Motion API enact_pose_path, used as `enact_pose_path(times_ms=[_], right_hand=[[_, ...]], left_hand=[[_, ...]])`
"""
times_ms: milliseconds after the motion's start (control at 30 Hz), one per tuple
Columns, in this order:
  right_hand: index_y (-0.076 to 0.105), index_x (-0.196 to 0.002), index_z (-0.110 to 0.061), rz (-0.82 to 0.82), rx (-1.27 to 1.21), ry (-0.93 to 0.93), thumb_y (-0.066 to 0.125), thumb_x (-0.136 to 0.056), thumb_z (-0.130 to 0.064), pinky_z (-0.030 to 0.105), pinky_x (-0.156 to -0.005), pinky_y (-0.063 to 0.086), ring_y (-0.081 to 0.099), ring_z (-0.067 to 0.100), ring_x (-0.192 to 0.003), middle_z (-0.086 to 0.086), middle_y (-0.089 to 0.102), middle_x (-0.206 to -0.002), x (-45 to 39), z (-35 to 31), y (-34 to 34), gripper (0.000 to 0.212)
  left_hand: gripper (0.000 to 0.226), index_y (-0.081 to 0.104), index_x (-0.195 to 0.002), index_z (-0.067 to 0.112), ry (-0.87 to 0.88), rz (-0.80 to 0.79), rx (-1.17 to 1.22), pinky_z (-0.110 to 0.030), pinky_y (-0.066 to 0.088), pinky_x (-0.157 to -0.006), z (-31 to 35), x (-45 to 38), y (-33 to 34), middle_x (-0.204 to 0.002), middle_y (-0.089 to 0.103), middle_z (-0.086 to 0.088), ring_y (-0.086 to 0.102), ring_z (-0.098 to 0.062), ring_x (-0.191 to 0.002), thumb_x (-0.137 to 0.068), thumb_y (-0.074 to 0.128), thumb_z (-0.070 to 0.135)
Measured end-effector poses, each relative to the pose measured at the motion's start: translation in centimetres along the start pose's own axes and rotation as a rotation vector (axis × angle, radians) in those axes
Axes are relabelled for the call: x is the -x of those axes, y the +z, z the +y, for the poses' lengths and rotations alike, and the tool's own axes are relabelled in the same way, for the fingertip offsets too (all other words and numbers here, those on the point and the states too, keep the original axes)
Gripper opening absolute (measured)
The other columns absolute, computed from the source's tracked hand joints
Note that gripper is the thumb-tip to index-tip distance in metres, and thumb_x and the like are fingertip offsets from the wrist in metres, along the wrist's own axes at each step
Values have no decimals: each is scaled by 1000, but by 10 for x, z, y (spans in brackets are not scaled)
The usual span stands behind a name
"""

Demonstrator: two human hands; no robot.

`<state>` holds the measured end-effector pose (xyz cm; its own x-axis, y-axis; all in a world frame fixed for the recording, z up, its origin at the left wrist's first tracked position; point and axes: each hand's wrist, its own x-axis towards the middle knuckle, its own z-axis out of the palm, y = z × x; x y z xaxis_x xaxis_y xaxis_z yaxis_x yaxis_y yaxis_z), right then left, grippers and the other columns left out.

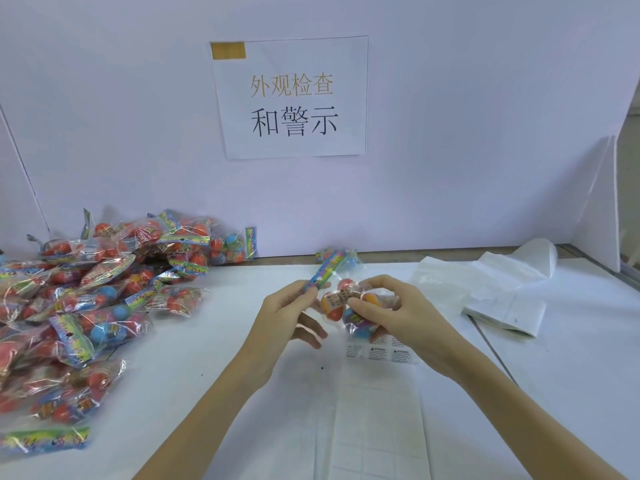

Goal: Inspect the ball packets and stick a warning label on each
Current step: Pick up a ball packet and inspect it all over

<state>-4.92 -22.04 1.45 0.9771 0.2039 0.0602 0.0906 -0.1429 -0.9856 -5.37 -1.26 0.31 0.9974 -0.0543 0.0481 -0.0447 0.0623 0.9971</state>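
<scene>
Label sheet (pixel 377 403) flat on table (pixel 214 348), warning labels at its far end | ball packet (pixel 349 306) held above sheet | left hand (pixel 287 313) grip pinching packet's header card | right hand (pixel 391 310) grip curled round balls | packet pile (pixel 86 299) at left

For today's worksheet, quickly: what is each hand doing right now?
Left hand: pinches the header card of the ball packet.
Right hand: grips the same packet's bag of balls.
</scene>
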Motion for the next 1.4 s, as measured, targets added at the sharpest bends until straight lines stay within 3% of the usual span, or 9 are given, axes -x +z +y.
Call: enact_pose_path(times_ms=[200, 300, 433, 567, 700, 867, 1133, 1267, 1400], right_hand=[[79, -104, -18, -138, 106, -93, 69, -85, -55, 19, -71, 55, 76, 10, -85, 2, 80, -94, 6, -4, 0, 42], [75, -99, -1, -70, 222, -109, 47, -97, -61, 32, -71, 47, 59, 23, -68, 25, 73, -90, 5, -3, 0, 67], [80, -116, -22, -61, 158, -69, 38, -111, -43, 42, -79, 59, 74, 37, -87, 7, 81, -95, 4, -4, 0, 47], [78, -118, -19, -59, 72, 40, 33, -110, -48, 26, -65, 57, 75, 38, -87, 9, 80, -98, 3, -4, 0, 54], [67, -126, -17, -244, 25, 66, 50, -105, -47, 28, -76, 62, 79, 26, -90, 11, 81, -100, 4, -6, -6, 40], [70, -119, -4, -93, -168, -10, 65, -102, -24, 29, -74, 63, 78, 35, -93, 16, 79, -104, 1, -3, -7, 27], [81, -109, -14, 40, -331, -21, 70, -95, -34, 21, -68, 56, 72, 19, -78, 14, 79, -101, -3, -5, -3, 27], [81, -95, -14, 15, -129, -47, 70, -93, -45, 24, -63, 49, 56, 17, -68, 1, 69, -79, 0, -4, -5, 33], [74, -72, -11, -59, 154, -31, 67, -79, -69, 16, -54, 39, 50, 11, -59, -3, 59, -62, 2, -4, -3, 59]], left_hand=[[31, 83, -97, 19, 24, 29, 30, -35, 58, -88, 0, 2, 0, -92, 76, -8, 71, -19, -88, -77, 74, 42], [31, 83, -95, 17, 43, 80, 48, -38, 57, -90, -1, 1, -3, -92, 77, -9, 71, -19, -85, -74, 77, 40], [22, 85, -95, 19, 21, 68, 97, -25, 59, -75, 1, -1, -6, -92, 79, -5, 74, -15, -84, -82, 76, 35], [19, 85, -91, 22, 53, 160, 21, -18, 58, -68, 1, -2, -3, -91, 81, -2, 77, -12, -81, -84, 76, 37], [12, 84, -93, 20, 96, 260, -10, -28, 60, -78, -5, -2, -3, -90, 81, -4, 78, -25, -89, -93, 75, 28], [52, 79, -105, 5, 11, 103, 2, -45, 51, -109, -1, -1, -3, -103, 80, -4, 74, -27, -104, -85, 74, 53], [32, 83, -96, 8, -14, 57, 127, -27, 60, -71, 4, 0, -3, -97, 78, -13, 70, -22, -77, -86, 72, 36], [38, 70, -127, 28, 53, 49, -28, -32, 58, -85, 3, 0, -5, -116, 72, -4, 72, -20, -101, -92, 74, 41], [39, 75, -120, 17, 45, -78, -57, -30, 58, -80, 2, 3, -1, -107, 77, -5, 72, -20, -97, -92, 66, 43]])
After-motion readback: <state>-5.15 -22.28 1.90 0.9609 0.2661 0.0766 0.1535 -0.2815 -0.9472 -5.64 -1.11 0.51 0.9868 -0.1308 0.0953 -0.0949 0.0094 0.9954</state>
